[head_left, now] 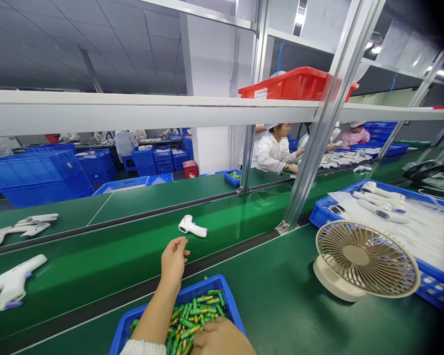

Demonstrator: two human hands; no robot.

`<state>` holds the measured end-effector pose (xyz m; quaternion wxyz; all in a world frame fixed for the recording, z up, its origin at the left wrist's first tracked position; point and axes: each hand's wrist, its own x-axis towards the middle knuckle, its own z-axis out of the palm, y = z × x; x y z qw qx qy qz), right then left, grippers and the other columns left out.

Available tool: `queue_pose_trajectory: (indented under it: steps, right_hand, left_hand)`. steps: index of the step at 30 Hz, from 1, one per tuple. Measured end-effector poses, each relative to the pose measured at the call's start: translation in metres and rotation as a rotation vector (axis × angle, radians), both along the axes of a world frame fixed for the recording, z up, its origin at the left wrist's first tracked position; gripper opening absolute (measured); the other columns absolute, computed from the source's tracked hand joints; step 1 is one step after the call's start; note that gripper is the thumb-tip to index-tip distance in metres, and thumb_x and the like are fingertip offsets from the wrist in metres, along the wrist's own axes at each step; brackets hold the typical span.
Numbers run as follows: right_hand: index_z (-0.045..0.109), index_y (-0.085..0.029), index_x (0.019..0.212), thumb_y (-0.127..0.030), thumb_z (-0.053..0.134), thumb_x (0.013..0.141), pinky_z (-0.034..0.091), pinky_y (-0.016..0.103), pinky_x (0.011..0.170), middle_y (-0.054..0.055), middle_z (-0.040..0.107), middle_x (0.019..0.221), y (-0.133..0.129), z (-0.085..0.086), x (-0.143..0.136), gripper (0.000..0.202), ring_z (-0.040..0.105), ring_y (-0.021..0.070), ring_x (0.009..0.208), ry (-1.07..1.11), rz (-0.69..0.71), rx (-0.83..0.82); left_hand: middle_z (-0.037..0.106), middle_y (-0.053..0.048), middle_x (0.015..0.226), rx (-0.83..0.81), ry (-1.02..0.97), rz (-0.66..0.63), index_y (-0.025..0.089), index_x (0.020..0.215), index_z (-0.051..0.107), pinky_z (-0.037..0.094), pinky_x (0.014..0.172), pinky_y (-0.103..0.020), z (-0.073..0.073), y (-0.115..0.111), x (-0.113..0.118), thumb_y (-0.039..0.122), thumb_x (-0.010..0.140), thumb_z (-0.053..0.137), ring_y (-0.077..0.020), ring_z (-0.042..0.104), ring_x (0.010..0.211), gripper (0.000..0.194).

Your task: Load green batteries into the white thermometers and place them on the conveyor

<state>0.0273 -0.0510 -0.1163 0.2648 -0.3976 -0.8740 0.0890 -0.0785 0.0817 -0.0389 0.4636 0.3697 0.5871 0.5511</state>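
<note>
Pinching narrow above green belt point(107, 261)

The fingers of left hand point(173, 259) are close together; whether they hold something, I cannot tell. Just beyond them, one white thermometer gun point(193, 228) lies on the belt. Right hand point(222, 339) is at the batteries point(192, 315) inside blue bin point(227, 291), its fingertips hidden. Rightward stands a beige fan point(355, 256).

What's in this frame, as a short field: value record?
left hand: over the green belt, fingers curled, near a white thermometer gun
right hand: in the blue bin, at green-and-gold batteries
belt, far left: second gun
near bench, right: beige fan, blue tray with more guns
shelf: red bin
across belt: worker in white
</note>
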Motion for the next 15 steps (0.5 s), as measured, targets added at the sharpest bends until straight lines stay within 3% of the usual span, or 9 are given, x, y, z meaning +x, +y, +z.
queue_pose_trajectory:
  steps: [4, 8, 15]
  right_hand:
    - [0.067, -0.024, 0.062, -0.028, 0.072, 0.078, 0.021, 0.027, 0.035, -0.004, 0.062, 0.056, -0.005, 0.016, 0.01, 0.018, 0.055, 0.0133, 0.047, -0.199, 0.07, 0.152]
    - [0.067, -0.024, 0.061, -0.031, 0.075, 0.076, 0.017, 0.027, 0.03, -0.006, 0.06, 0.054, -0.008, 0.035, 0.014, 0.018, 0.048, 0.01, 0.039, -0.28, 0.087, 0.069]
    - [0.07, -0.021, 0.069, -0.029, 0.074, 0.076, 0.021, 0.026, 0.036, -0.001, 0.065, 0.062, -0.01, 0.05, 0.015, 0.011, 0.054, 0.0119, 0.047, -0.299, 0.094, 0.009]
  left_hand:
    - [0.066, -0.005, 0.084, 0.0, 0.006, -0.006, 0.016, 0.089, 0.067, 0.04, 0.054, -0.025, 0.001, -0.002, 0.003, 0.034, 0.068, 0.068, -0.0143, 0.057, 0.063, 0.027]
    - [0.066, -0.006, 0.088, -0.002, 0.0, -0.012, 0.016, 0.089, 0.067, 0.041, 0.054, -0.025, 0.002, -0.002, 0.004, 0.033, 0.069, 0.067, -0.0139, 0.057, 0.062, 0.026]
    - [0.066, -0.006, 0.091, 0.013, 0.003, -0.016, 0.016, 0.091, 0.066, 0.041, 0.054, -0.024, -0.003, -0.002, 0.002, 0.033, 0.071, 0.066, -0.0133, 0.058, 0.063, 0.026]
